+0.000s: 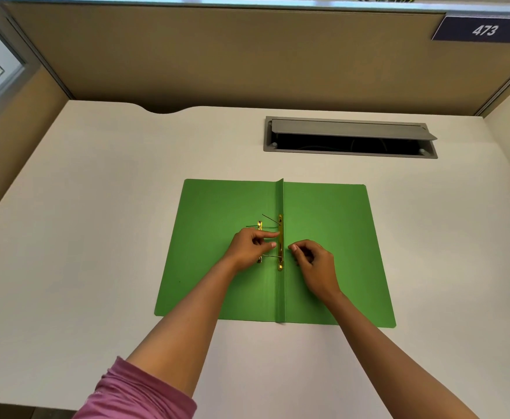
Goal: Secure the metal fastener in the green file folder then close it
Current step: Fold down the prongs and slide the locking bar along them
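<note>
The green file folder (332,237) lies open and flat on the white desk. A gold metal fastener bar (280,225) runs along its centre fold, with thin prongs bent out to the left. A second, loose gold bar (259,225) lies just left of it, mostly hidden under my left hand. My left hand (249,249) rests on the left flap, with index finger and thumb pinched at the fastener by the fold. My right hand (312,260) sits on the right flap, fingers curled, fingertips just right of the bar, with nothing visible in them.
A grey cable hatch (350,128) with its lid raised is set into the desk behind the folder. Beige partition walls (217,55) close off the back and sides. The desk's front edge (36,403) runs below my forearms.
</note>
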Available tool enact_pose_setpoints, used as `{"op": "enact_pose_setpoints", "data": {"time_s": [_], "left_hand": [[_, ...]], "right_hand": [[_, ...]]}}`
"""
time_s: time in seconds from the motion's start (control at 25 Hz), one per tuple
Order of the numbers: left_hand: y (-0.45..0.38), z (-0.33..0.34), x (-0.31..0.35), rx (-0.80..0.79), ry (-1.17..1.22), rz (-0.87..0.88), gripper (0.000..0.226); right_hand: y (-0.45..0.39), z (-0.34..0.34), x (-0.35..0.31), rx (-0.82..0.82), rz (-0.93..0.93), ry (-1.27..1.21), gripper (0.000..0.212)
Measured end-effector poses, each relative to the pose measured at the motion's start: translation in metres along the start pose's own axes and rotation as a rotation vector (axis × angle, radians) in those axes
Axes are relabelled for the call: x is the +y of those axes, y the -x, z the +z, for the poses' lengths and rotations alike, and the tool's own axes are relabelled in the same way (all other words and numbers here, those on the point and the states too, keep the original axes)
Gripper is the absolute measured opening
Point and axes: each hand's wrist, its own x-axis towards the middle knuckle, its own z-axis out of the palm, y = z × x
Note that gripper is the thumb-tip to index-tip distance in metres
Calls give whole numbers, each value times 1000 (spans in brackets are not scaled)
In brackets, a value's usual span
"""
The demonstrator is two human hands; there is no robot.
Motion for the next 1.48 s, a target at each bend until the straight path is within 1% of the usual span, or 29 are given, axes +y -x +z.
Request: {"op": "enact_pose_setpoints", "data": {"time_s": [0.12,0.28,0.4,0.52,0.64,0.72,0.84,1.0,1.08,1.2,1.48], "left_hand": [[1,-2,-1,-63,-191,92,31],[0,-5,-1,-164,-365,145,35],[0,-5,2,-192,-510,161,38],[-2,-5,9,-211,-618,165,39],[-2,-5,16,-223,-706,151,39],[-1,-4,18,-225,-749,128,40],[0,-2,21,-217,-785,95,40],[-2,0,28,-172,-811,61,40],[-5,2,31,-156,-851,50,41],[-8,5,35,-137,-903,27,43],[-8,11,37,-86,-999,12,47]], "right_hand": [[0,1,-6,-16,33,-9,12],[-4,1,-15,-49,95,-2,13],[-9,0,-20,-61,191,24,16],[-15,-1,-27,-133,298,72,20],[-16,-5,-34,-182,339,141,10],[-14,-7,-38,-199,337,157,3],[-6,-6,-42,-200,303,214,10],[15,3,-47,-141,131,366,14],[26,8,-48,-91,85,410,16],[36,13,-48,-81,81,520,22],[40,25,-58,-172,85,735,30]]}}
